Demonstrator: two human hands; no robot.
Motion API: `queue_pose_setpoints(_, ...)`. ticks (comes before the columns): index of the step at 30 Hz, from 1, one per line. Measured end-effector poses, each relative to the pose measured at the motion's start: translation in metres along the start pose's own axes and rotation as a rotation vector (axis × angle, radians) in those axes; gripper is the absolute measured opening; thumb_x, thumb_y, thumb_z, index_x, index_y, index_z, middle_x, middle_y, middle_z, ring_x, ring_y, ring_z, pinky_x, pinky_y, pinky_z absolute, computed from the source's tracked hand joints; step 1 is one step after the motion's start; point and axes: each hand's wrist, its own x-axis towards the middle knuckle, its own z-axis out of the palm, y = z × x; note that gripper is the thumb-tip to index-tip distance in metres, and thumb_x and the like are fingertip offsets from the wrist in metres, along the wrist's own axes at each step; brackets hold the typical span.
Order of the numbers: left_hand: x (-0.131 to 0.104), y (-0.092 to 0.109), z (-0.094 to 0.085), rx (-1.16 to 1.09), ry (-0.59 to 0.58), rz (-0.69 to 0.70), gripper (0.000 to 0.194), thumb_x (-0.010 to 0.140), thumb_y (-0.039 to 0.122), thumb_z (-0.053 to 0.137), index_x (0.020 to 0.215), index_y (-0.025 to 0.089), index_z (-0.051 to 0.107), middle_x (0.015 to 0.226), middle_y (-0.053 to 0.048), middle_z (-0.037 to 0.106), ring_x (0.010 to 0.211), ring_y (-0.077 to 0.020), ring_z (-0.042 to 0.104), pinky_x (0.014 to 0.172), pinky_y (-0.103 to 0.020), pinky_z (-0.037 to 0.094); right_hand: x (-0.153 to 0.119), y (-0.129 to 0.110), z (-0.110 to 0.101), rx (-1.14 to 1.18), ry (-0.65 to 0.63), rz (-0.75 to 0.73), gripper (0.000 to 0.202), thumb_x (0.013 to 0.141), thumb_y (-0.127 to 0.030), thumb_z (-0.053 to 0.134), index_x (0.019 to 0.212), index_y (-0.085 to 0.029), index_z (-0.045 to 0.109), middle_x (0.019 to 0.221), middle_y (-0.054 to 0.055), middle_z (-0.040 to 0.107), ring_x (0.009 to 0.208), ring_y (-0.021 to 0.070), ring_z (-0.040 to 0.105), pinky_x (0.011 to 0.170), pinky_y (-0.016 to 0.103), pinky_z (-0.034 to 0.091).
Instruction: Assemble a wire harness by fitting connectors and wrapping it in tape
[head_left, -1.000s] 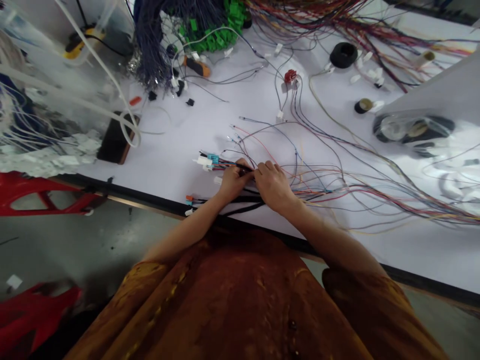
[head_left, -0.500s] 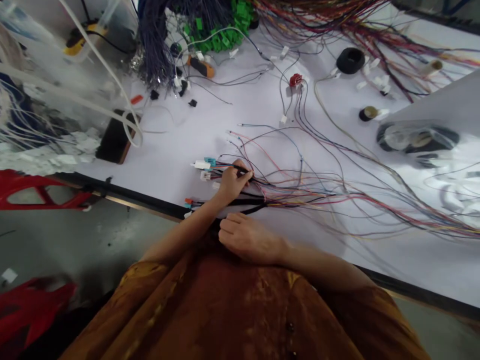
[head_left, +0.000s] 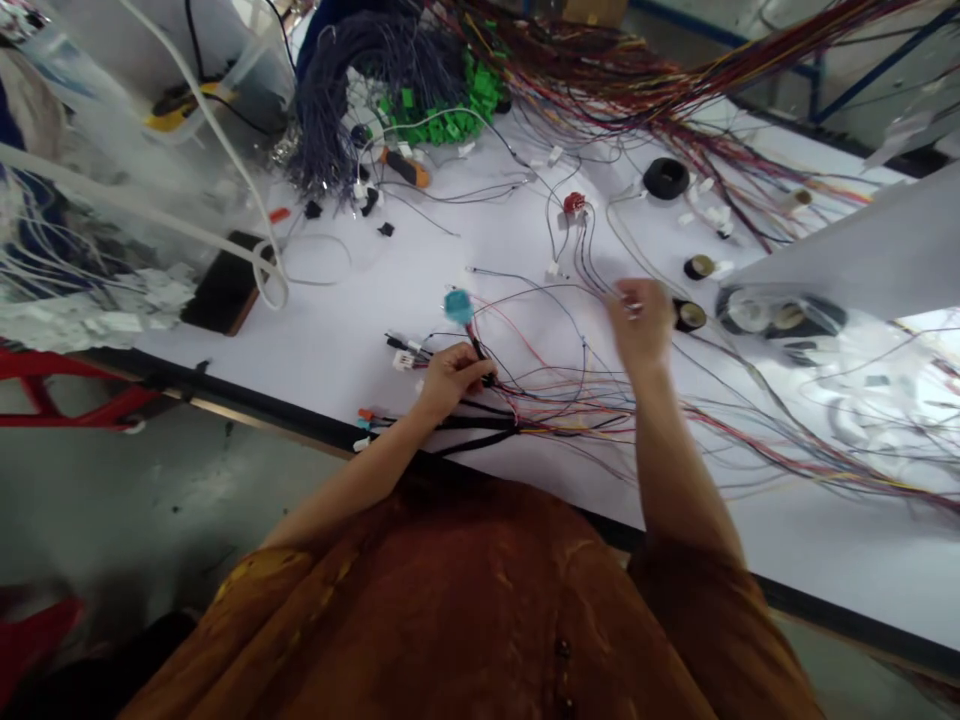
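My left hand (head_left: 451, 378) is closed, thumb and fingers pinching a black-wrapped wire bundle (head_left: 478, 348). A light-blue connector (head_left: 457, 306) tops the bundle's upward end. Beside that hand, a white connector (head_left: 403, 360) lies on the table, and an orange connector (head_left: 365, 413) sits closer to the edge. Loose coloured wires (head_left: 570, 405) run rightward from the bundle. My right hand (head_left: 643, 318) is raised over the wires, smeared by motion, fingers curled; whether they hold anything is unclear. Just right of it is a small roll of dark tape (head_left: 690, 316).
A red connector (head_left: 574, 203) with wires lies at mid-table. Behind are a black tape roll (head_left: 666, 178), an orange-handled tool (head_left: 405, 167) and green connectors (head_left: 457, 120). A dark block (head_left: 225, 283) and white connectors (head_left: 112, 300) are at left. The table's black edge (head_left: 247, 408) runs in front.
My right hand has moved from beside the left hand up and right toward the tape rolls. My left hand still pinches the bundle; the light-blue connector now points up. The view has shifted slightly.
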Motion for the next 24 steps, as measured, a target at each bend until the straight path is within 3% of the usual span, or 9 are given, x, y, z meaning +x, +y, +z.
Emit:
queue_pose_setpoints(2,0.0,0.0,0.001,-0.011,0.025,0.015,0.037,0.066,0.041,0.078,0.06,0.018,0.05,0.045,0.004,0.056,0.038,-0.0075,0.048,0.04,-0.018,0.036,-0.044,-0.049,0.025,0.323,-0.348,-0.124,0.022,0.085,-0.028,0.06,0.105,-0.019,0.065,0.093,0.004,0.066,0.074,0.0155,0.058,0.071,0.031,0.047)
queue_pose_setpoints(4,0.0,0.001,-0.001,-0.017,0.065,0.021,0.037,0.068,0.041,0.077,0.062,0.018,0.048,0.045,0.005,0.055,0.038,-0.0074,0.048,0.04,-0.018,0.037,-0.081,-0.084,0.048,0.457,-0.476,-0.185,0.017,0.083,-0.027,0.063,0.097,-0.019,0.065,0.088,0.003,0.065,0.073,0.0153,0.057,0.069,0.03,0.047)
queue_pose_setpoints(7,0.002,0.006,-0.009,-0.025,0.17,0.045,0.032,0.073,0.039,0.073,0.069,0.019,0.049,0.046,0.006,0.054,0.038,-0.008,0.051,0.04,-0.018,0.04,-0.108,-0.101,0.068,0.48,-0.412,-0.19,0.007,0.085,-0.024,0.061,0.083,-0.019,0.064,0.083,0.004,0.061,0.077,0.0169,0.057,0.073,0.03,0.047)
queue_pose_setpoints(12,0.014,0.019,-0.031,0.008,0.337,0.144,0.031,0.075,0.035,0.071,0.09,0.019,0.049,0.064,0.003,0.065,0.038,-0.008,0.052,0.036,-0.019,0.039,-0.11,-0.092,0.071,0.469,-0.393,-0.262,0.02,0.093,-0.027,0.053,0.08,-0.019,0.066,0.083,0.005,0.059,0.082,0.0174,0.057,0.077,0.032,0.048)
queue_pose_setpoints(16,0.027,0.021,-0.054,0.218,0.402,0.122,0.046,0.074,0.035,0.074,0.106,0.019,0.045,0.069,0.001,0.066,0.041,-0.0106,0.054,0.04,-0.022,0.042,-0.113,-0.093,0.072,0.401,-0.363,-0.29,0.026,0.097,-0.028,0.046,0.085,-0.02,0.068,0.089,0.008,0.061,0.087,0.019,0.057,0.082,0.034,0.049)
queue_pose_setpoints(18,0.029,0.024,-0.068,0.378,0.454,0.163,0.064,0.065,0.037,0.082,0.114,0.018,0.046,0.085,-0.005,0.069,0.058,-0.0152,0.063,0.052,-0.028,0.051,-0.117,-0.093,0.075,0.362,-0.364,-0.289,0.027,0.097,-0.027,0.045,0.087,-0.02,0.069,0.091,0.008,0.061,0.089,0.0194,0.057,0.085,0.035,0.049)
queue_pose_setpoints(20,0.026,0.033,-0.078,0.507,0.512,0.294,0.077,0.056,0.039,0.089,0.119,0.018,0.048,0.11,-0.013,0.065,0.086,-0.0225,0.067,0.072,-0.035,0.056,-0.119,-0.092,0.078,0.324,-0.367,-0.287,0.028,0.097,-0.025,0.043,0.09,-0.021,0.07,0.093,0.009,0.061,0.09,0.02,0.057,0.086,0.035,0.049)
queue_pose_setpoints(22,0.015,0.046,-0.076,0.538,0.522,0.463,0.071,0.061,0.043,0.086,0.119,0.019,0.051,0.125,-0.014,0.059,0.108,-0.0262,0.062,0.09,-0.04,0.052,-0.121,-0.092,0.081,0.293,-0.358,-0.278,0.029,0.096,-0.022,0.042,0.092,-0.021,0.071,0.095,0.01,0.061,0.09,0.0208,0.056,0.086,0.036,0.049)
queue_pose_setpoints(24,0.003,0.054,-0.059,0.464,0.427,0.568,0.048,0.079,0.044,0.073,0.117,0.02,0.054,0.123,-0.01,0.06,0.113,-0.0231,0.06,0.097,-0.039,0.049,-0.122,-0.093,0.083,0.265,-0.352,-0.275,0.028,0.095,-0.02,0.043,0.094,-0.021,0.071,0.097,0.01,0.061,0.09,0.0216,0.054,0.085,0.036,0.048)
